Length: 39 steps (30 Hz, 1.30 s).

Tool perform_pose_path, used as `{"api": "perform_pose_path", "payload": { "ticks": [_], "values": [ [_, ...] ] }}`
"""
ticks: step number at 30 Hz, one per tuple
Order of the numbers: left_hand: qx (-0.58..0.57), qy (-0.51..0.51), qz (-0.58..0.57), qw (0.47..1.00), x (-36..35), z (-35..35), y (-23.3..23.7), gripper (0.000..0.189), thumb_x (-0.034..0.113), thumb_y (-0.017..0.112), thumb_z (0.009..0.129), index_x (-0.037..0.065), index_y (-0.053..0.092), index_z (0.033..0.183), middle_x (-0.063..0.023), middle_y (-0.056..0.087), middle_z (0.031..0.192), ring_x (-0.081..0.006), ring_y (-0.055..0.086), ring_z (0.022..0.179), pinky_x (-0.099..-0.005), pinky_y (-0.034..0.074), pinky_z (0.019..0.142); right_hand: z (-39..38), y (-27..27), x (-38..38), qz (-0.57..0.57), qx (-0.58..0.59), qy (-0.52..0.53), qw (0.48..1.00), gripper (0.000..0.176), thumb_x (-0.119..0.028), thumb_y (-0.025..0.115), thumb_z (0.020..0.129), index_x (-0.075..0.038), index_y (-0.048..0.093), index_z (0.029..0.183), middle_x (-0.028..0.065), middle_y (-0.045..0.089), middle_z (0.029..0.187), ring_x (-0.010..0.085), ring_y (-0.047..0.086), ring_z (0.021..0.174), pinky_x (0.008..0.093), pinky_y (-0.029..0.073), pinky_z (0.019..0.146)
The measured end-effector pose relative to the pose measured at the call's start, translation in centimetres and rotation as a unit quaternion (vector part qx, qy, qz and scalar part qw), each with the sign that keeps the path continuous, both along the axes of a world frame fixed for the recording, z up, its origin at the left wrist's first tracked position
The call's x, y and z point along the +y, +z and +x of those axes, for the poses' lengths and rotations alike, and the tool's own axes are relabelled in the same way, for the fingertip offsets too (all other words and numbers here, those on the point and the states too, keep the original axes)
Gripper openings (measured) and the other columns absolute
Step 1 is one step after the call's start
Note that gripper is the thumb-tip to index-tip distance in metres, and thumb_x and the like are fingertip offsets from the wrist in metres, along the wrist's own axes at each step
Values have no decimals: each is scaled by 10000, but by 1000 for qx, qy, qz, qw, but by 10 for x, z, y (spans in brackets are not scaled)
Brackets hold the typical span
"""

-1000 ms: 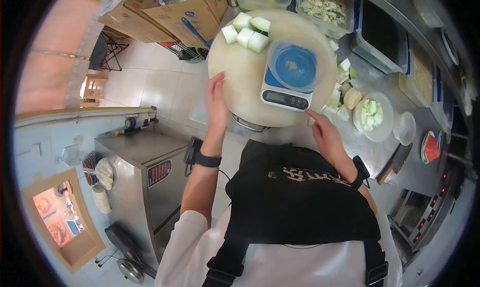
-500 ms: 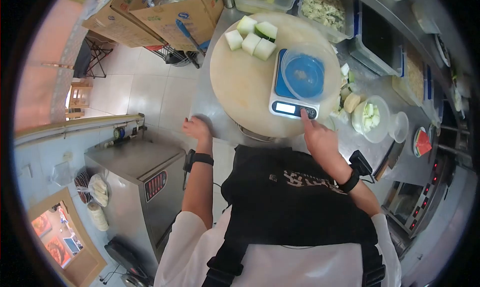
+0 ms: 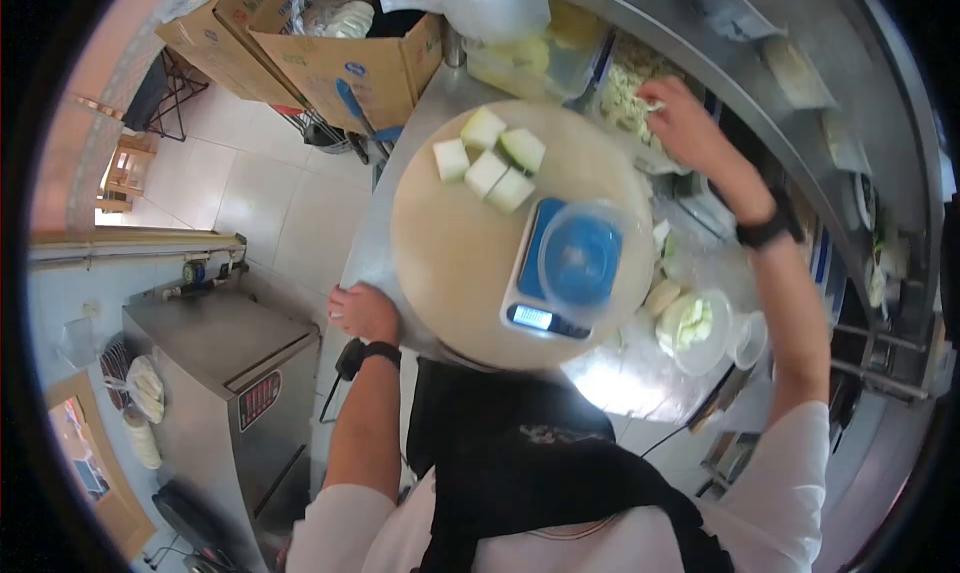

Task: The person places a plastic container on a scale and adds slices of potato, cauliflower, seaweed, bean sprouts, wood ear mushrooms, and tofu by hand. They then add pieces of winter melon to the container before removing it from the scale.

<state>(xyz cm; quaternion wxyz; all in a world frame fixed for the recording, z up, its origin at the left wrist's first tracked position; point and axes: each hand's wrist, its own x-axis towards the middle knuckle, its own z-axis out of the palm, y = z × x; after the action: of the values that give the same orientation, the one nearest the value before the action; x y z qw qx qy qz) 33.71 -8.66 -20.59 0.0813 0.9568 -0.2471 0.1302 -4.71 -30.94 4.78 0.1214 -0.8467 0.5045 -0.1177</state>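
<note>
The right hand pinches chopped food over its tub, the left hand (open or closed, unclear) by the counter.

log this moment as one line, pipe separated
right hand: at chopped pale food | left hand: at counter edge | scale: on round board, display lit | clear bowl: on scale | white chunks: on round board

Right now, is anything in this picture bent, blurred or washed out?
Head view: the shelf edge bows in a wide-lens curve, with black corners; head view: glare whitens the steel counter beside the round board; head view: the apron lettering is smeared, and the lit scale display is too blurred to read surely.
</note>
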Motion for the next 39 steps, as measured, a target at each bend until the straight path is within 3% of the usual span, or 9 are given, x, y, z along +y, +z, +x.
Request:
{"api": "perform_pose_path", "payload": {
  "ticks": [2,6,13,24,28,30,34,37,39],
  "values": [
    [3,6,-8,1000,-3,-3,1,262,188,440,812,76,506,1040,-144,514,1018,-334,473,992,-421,469,762,25,-48,-63,27,31,-13,999,367,-95,516,755,-14,509,1113,191,498,1078,343,460,1069,375,376,924],
    [15,-4,-21,1000,-2,-2,-2,281,201,408,826,65,498,1055,-149,503,1062,-346,442,1038,-437,418,851,65,-138,-164,102,101,-68,987,447,-246,506,786,-20,499,1172,228,450,1244,366,386,1193,399,342,981],
    [50,31,13,998,-3,1,-8,309,190,398,814,91,482,1095,-117,491,1110,-324,418,1077,-422,390,875,90,-149,-209,173,277,-113,938,476,-361,483,794,-113,521,1198,148,528,1210,356,489,1115,419,380,937],
    [39,21,32,999,-3,2,-7,289,197,372,838,110,473,1094,-103,484,1123,-313,438,1056,-419,418,844,125,-198,-217,36,-56,57,996,577,-425,569,763,-128,472,1249,120,457,1296,301,408,1199,382,317,992],
    [16,-4,35,999,6,10,-19,292,213,373,838,122,472,1097,-98,479,1123,-310,436,1055,-422,429,828,124,-216,-222,70,62,67,993,603,-435,597,748,-131,466,1252,113,444,1308,272,379,1222,353,292,1011],
    [35,18,39,998,2,5,-16,296,220,370,838,129,472,1100,-92,481,1120,-309,434,1061,-419,428,833,121,-232,-227,125,94,107,982,607,-261,573,793,-158,337,1342,114,202,1435,321,228,1304,438,237,1057],
    [56,45,40,997,-1,4,-13,308,232,358,840,145,469,1114,-76,482,1127,-309,425,1077,-418,422,846,109,-249,-217,191,-55,64,978,458,-341,608,754,-146,545,1164,123,492,1231,257,417,1175,359,320,986],
    [61,31,44,997,4,9,-16,322,242,351,839,142,465,1123,-71,475,1146,-313,420,1084,-420,421,848,106,-242,-203,175,-91,8,980,354,-229,600,764,-142,577,1107,139,501,1198,266,443,1137,376,348,959],
    [64,35,48,996,3,8,-16,327,249,348,838,141,464,1124,-71,475,1148,-316,420,1084,-425,420,849,90,-224,-194,183,-21,94,978,408,-123,453,824,-194,501,1223,165,358,1297,338,319,1250,421,295,1023]
  ]
}}
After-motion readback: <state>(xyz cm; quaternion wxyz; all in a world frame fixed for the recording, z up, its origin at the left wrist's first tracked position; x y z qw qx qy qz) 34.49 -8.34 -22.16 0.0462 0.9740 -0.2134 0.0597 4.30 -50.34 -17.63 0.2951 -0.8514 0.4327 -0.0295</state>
